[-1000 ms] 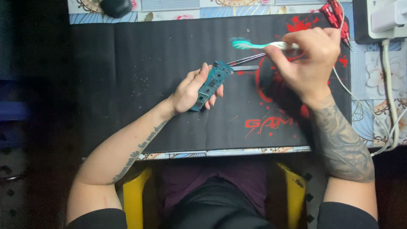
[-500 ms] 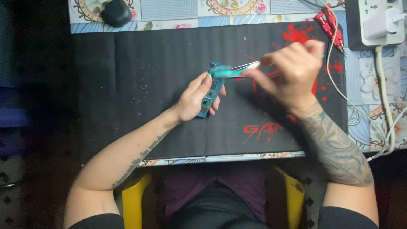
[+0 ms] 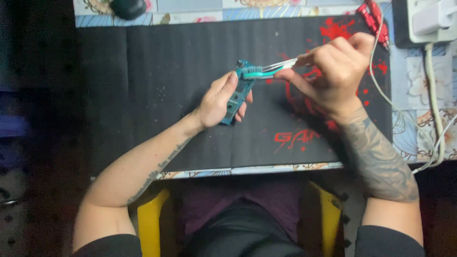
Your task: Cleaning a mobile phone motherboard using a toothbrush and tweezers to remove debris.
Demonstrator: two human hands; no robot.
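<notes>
My left hand [image 3: 216, 101] grips a narrow teal circuit board [image 3: 238, 93], held tilted just above the black desk mat [image 3: 166, 71]. My right hand [image 3: 333, 71] holds a toothbrush [image 3: 266, 70] with a teal head and a pale handle. The brush head rests on the upper end of the board. Both forearms come in from the bottom of the view over the mat.
A white power strip [image 3: 428, 21] with a plugged adapter sits at the top right, its white cables [image 3: 435, 119] running down the right side. Red clips [image 3: 373, 19] lie near it. A dark round object [image 3: 127, 7] sits at the top left. A yellow stool [image 3: 147, 223] shows below the table edge.
The toothbrush came down from the upper right onto the top end of the board. My left hand has raised and tilted the board slightly.
</notes>
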